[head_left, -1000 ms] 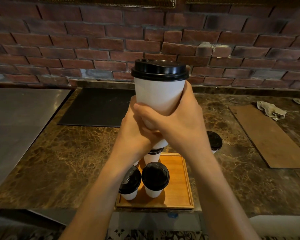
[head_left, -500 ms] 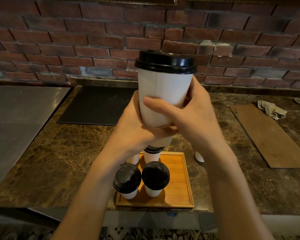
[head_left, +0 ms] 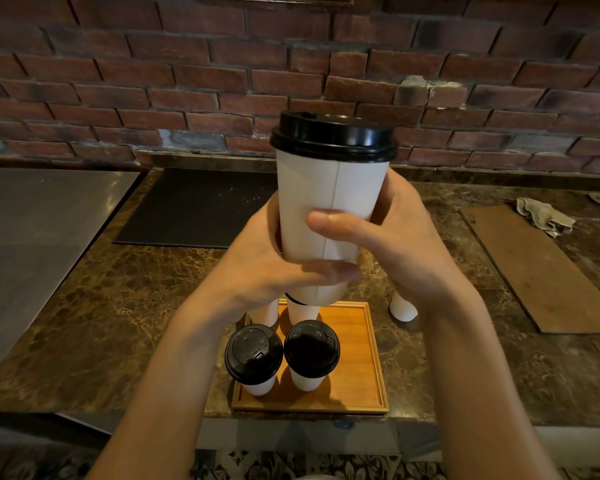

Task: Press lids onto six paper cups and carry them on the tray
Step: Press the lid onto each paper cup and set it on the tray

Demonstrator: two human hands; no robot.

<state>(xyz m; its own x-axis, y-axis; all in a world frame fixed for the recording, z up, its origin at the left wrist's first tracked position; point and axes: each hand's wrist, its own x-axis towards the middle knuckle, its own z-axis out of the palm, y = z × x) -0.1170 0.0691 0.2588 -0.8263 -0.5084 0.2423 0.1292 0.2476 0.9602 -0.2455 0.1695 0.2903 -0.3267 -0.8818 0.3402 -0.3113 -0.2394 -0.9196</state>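
Both hands hold up a white paper cup (head_left: pixel 329 202) with a black lid (head_left: pixel 334 136) above the counter. My left hand (head_left: pixel 267 268) wraps its lower part, thumb across the front. My right hand (head_left: pixel 395 237) grips the right side, thumb on the front. Below lies a wooden tray (head_left: pixel 357 375) with two lidded cups (head_left: pixel 253 358) (head_left: pixel 310 353) at the front and two more cups behind them, mostly hidden by my hands. Another white cup (head_left: pixel 402 308) stands on the counter right of the tray, its top hidden by my right wrist.
The brown marble counter (head_left: pixel 118 323) ends at a brick wall (head_left: pixel 187 81). A black mat (head_left: pixel 194 206) lies at the back, a steel surface (head_left: pixel 32 237) to the left, a brown board (head_left: pixel 541 268) and a crumpled cloth (head_left: pixel 544 216) to the right.
The held cup has turned in my hands so its seam faces me, and my right thumb has moved up its front. The view has tipped slightly, showing more of the tray.
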